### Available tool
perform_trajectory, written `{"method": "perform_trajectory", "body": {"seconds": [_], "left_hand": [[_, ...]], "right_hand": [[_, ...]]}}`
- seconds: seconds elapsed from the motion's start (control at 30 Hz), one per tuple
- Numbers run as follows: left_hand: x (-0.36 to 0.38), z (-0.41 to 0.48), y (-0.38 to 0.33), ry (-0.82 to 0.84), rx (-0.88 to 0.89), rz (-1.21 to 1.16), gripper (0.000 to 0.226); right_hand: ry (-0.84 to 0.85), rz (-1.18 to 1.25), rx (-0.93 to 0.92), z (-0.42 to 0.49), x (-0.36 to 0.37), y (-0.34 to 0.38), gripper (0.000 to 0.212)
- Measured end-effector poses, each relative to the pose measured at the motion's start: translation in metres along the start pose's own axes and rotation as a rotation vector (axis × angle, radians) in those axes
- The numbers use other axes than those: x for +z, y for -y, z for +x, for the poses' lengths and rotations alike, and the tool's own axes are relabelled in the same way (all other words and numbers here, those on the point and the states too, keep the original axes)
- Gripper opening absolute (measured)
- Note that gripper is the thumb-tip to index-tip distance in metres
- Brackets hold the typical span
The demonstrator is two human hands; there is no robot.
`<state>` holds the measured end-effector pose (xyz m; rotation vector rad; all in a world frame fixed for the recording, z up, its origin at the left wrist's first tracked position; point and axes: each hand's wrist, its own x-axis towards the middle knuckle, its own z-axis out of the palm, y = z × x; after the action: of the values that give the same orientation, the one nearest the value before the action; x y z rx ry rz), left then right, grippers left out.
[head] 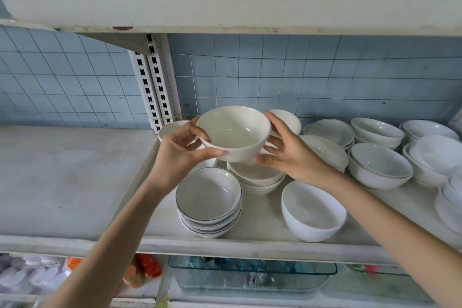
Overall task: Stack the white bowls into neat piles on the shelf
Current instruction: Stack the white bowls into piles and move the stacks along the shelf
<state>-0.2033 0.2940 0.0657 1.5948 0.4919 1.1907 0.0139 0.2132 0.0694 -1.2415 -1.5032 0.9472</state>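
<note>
Stacking a bowl onto the pile
Left grip and right grip are grasping it mid-frame; it probably needs lowering straight down, centred.

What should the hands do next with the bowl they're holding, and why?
Probably lower the bowl straight down into the short pile just beneath it. The left hand and right hand hold it mouth up above that pile, whose bowls look alike in shape.
</note>
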Motion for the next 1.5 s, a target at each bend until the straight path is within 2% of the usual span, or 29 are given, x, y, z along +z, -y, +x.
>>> {"method": "perform_trajectory", "body": {"seconds": [0.17,0.33,0.4,0.53,0.67,0.73,1.03,1.17,1.37,1.5], "left_hand": [[0.016,0.002,0.002,0.016,-0.009,0.011,0.051],[0.022,0.005,0.002,0.101,-0.073,0.047,0.053],[0.023,0.008,0.002,0.129,-0.107,0.090,0.066],[0.026,0.012,0.004,0.192,-0.169,0.146,0.076],[0.029,0.018,0.008,0.256,-0.217,0.189,0.075],[0.029,0.020,0.009,0.288,-0.259,0.211,0.082],[0.026,0.021,0.028,0.379,-0.292,0.416,0.070],[0.026,0.019,0.029,0.387,-0.316,0.496,0.062],[0.027,0.021,0.029,0.392,-0.303,0.525,0.057],[0.026,0.021,0.030,0.397,-0.307,0.515,0.057]], "right_hand": [[-0.049,0.050,-0.027,-0.005,-0.006,0.002,0.093],[-0.107,0.032,-0.028,-0.011,-0.012,-0.006,0.104],[-0.113,0.018,-0.016,-0.013,-0.014,-0.008,0.106],[-0.100,-0.073,0.005,-0.013,-0.019,-0.010,0.092],[-0.093,-0.196,0.026,-0.012,-0.026,-0.015,0.094],[-0.085,-0.231,0.035,-0.012,-0.029,-0.018,0.089],[-0.077,-0.352,0.111,-0.012,-0.029,-0.028,0.092],[-0.070,-0.411,0.132,-0.011,-0.029,-0.033,0.085],[-0.038,-0.435,0.141,-0.009,-0.031,-0.033,0.079],[-0.020,-0.439,0.141,-0.009,-0.033,-0.035,0.084]]}}
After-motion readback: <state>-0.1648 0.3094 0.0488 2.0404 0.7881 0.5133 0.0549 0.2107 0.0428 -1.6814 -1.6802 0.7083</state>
